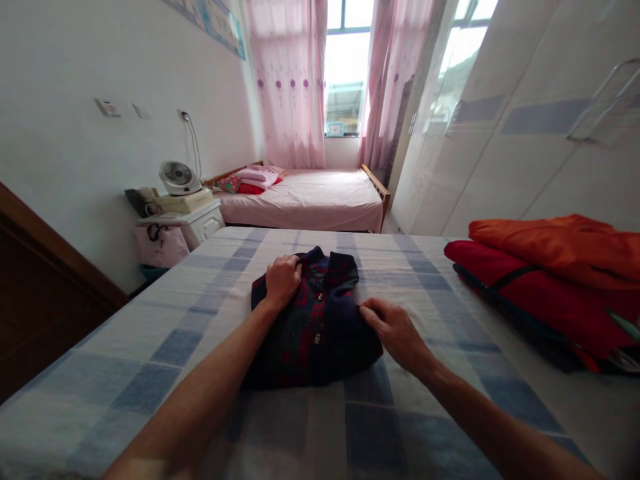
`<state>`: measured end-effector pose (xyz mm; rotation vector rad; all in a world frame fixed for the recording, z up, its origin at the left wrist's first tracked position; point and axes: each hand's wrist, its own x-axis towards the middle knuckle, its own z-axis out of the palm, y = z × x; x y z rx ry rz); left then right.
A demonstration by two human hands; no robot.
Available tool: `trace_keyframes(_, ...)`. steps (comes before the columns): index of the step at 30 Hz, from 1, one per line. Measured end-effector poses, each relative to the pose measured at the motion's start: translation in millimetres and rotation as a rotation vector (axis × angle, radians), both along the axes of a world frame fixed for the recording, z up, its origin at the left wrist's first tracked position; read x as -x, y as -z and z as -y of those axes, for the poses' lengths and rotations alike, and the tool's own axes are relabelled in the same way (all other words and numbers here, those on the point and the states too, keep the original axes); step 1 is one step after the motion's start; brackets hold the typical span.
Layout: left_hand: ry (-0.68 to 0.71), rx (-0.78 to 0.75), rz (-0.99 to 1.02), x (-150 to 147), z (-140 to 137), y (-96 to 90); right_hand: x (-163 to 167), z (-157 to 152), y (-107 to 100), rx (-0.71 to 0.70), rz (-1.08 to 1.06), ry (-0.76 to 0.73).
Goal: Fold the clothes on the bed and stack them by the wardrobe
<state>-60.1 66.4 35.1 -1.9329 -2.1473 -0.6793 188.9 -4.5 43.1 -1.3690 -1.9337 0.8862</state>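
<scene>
A dark shirt (300, 340) with a navy, red and green pattern lies folded on the checked bedsheet (200, 347). Its collar points away from me and its metallic buttons face up. My left hand (284, 281) is closed on the shirt's upper left, beside the collar, with the fingertips partly hidden. At the shirt's right edge, my right hand (393, 328) pinches the dark cloth between thumb and curled fingers.
To the right sits a pile of folded clothes, with an orange garment (560, 247) over a red one (545, 293). Beyond the bed are a pink-covered bed (320, 200), a small fan (179, 177) on a white cabinet (205, 223), and white wardrobes (525, 153).
</scene>
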Motion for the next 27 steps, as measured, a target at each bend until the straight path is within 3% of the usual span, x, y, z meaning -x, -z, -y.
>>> trace_keyframes(3, -0.102, -0.067, 0.058, 10.4, 8.4, 8.9, -16.3, 2.7, 3.9, -0.007, -0.07, 0.126)
trace_keyframes(7, -0.138, -0.079, 0.099, 18.0, 12.4, 10.4, -27.3, -7.4, 13.2, 0.171, 0.066, -0.051)
trace_keyframes(10, -0.053, -0.101, 0.097, 7.3, 3.1, -3.3, -18.3, -18.1, 11.7, 0.142, 0.136, -0.119)
trace_keyframes(14, 0.155, -0.019, 0.101, -23.6, -20.8, -21.1, -0.9, -30.3, 10.7, 0.165, 0.195, -0.154)
trace_keyframes(19, 0.214, 0.03, 0.213, -45.9, -35.8, -21.2, -0.5, -28.8, 11.8, 0.133, 0.032, -0.074)
trace_keyframes(23, 0.103, -0.14, 0.382, -24.9, -20.1, -23.3, -15.4, -19.8, 5.5, 0.039, -0.047, 0.119)
trace_keyframes(27, 0.078, -0.178, 0.515, -4.2, -4.9, -22.6, -18.4, -29.9, 6.5, 0.127, 0.017, 0.002)
